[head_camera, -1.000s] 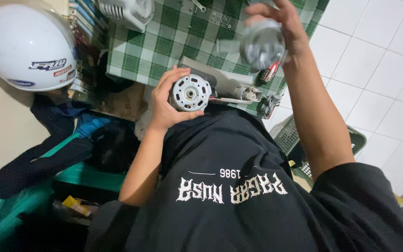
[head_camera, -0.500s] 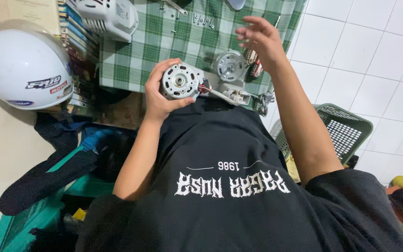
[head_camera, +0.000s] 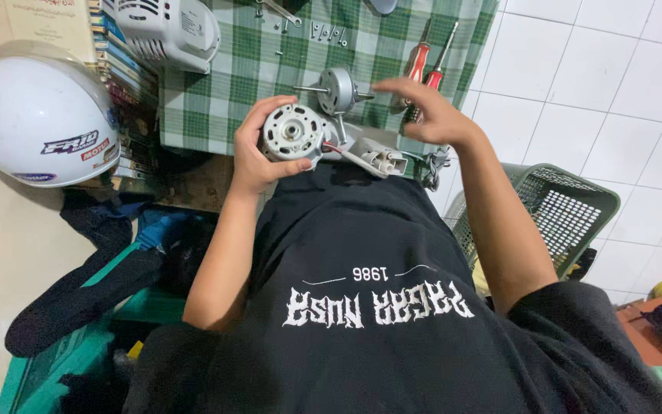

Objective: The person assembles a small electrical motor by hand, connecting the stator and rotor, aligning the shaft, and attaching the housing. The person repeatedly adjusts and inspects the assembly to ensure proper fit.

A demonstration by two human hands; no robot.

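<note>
My left hand (head_camera: 258,149) grips a round silver fan motor (head_camera: 293,132) in front of my black shirt, its open face turned up. Wires run from the motor to a white plastic part (head_camera: 381,159) hanging beside it. A grey rotor with a shaft (head_camera: 339,88) lies on the green checked cloth (head_camera: 216,100) just beyond the motor. My right hand (head_camera: 430,115) hovers with fingers apart to the right of the rotor, over the handles of two red screwdrivers (head_camera: 419,61). It holds nothing.
A white fan housing (head_camera: 170,27) and several loose screws (head_camera: 323,31) lie further back on the cloth. A white helmet (head_camera: 36,119) sits at the left beside stacked books (head_camera: 120,77). A green plastic basket (head_camera: 568,215) stands on the white tiles at the right.
My right hand lowered the rotor from up in the air onto the cloth and let it go, then shifted right toward the screwdrivers. My left hand kept holding the motor.
</note>
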